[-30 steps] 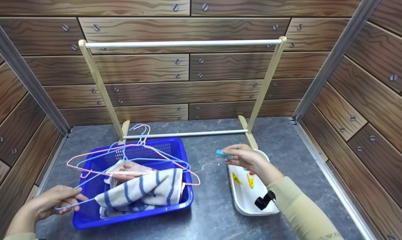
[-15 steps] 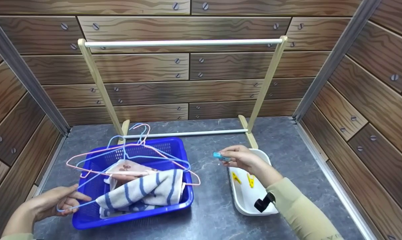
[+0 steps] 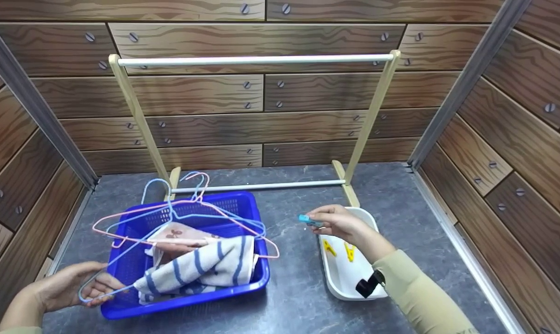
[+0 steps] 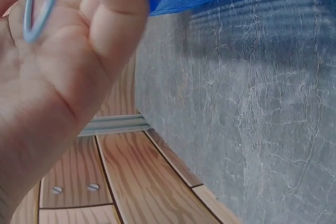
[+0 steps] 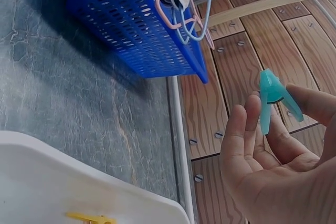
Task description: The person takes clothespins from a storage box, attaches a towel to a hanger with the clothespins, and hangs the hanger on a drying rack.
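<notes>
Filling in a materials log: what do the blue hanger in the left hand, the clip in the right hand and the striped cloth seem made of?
Blue hanger: smooth, thin, evenly coloured rod; plastic or coated wire, I can't tell which.
Clip: probably moulded plastic, smooth and uniformly teal.
Striped cloth: woven or terry fabric, perhaps cotton, judging by its matte surface and soft folds.

1. Right sleeve (image 3: 419, 287): small dark marks, perhaps lettering, sit at the bottom edge of the head view, cut off and too faint to read.
2. Both wrist views: no text, number or sign can be read.
</notes>
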Demonstrator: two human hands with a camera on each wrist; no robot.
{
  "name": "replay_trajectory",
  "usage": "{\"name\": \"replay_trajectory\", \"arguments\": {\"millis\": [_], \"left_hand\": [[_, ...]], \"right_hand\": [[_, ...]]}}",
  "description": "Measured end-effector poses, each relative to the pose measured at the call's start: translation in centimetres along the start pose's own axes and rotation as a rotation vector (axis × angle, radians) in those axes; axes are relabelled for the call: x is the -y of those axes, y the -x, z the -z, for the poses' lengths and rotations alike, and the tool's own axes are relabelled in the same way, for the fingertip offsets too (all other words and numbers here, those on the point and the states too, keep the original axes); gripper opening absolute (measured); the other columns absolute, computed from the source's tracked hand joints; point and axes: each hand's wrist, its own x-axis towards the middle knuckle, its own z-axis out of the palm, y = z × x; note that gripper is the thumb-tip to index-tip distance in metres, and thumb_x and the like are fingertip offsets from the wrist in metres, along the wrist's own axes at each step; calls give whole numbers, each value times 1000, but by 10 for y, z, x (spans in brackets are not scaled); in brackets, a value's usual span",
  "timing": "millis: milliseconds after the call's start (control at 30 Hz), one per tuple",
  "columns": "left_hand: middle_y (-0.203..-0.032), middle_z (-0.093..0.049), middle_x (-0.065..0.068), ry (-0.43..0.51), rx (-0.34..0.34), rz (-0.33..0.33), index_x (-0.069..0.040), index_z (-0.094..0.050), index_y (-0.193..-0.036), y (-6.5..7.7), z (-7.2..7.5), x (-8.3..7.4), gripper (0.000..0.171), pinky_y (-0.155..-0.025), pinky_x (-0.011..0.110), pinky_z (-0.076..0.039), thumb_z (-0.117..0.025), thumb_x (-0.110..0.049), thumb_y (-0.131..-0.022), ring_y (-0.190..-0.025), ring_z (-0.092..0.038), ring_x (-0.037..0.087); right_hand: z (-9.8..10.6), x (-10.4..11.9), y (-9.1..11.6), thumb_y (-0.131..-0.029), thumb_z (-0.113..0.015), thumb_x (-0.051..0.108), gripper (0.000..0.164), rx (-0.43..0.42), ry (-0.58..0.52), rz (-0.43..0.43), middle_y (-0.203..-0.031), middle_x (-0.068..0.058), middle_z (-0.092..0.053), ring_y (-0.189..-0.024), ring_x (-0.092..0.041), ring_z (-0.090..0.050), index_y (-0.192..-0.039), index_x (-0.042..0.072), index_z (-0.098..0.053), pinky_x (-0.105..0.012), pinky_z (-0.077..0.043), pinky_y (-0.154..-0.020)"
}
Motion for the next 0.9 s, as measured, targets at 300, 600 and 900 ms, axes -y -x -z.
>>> {"name": "replay_trajectory", "arguments": {"millis": [300,600,900], "left_hand": [[-96,-66,-7,-195,-134,104,-6,-71,-116,-4,-12,-11,54,-72,20,-46,-21,-27,-113,-81,-58,3],[-70,-56,-12,-535,-234,151,19,-46,-84,-20,-24,-17,50,-55,15,-35,-50,-23,-111,-60,-47,-2],[-67,-49,-13,-628,-313,109,24,-55,-102,-27,-23,-21,44,-48,14,-26,-58,-20,-106,-54,-36,-3]], "right_hand": [[1,1,2,-104,-64,10,15,10,3,24,-90,5,-76,-80,-5,-71,-106,8,-79,-22,-61,-82],[-1,5,3,-101,-69,9,13,5,27,62,-99,4,-75,-92,-8,-73,-110,7,-79,-26,-61,-91],[3,8,4,-101,-69,9,14,4,61,65,-95,5,-75,-88,-8,-73,-111,7,-78,-26,-62,-90]]}}
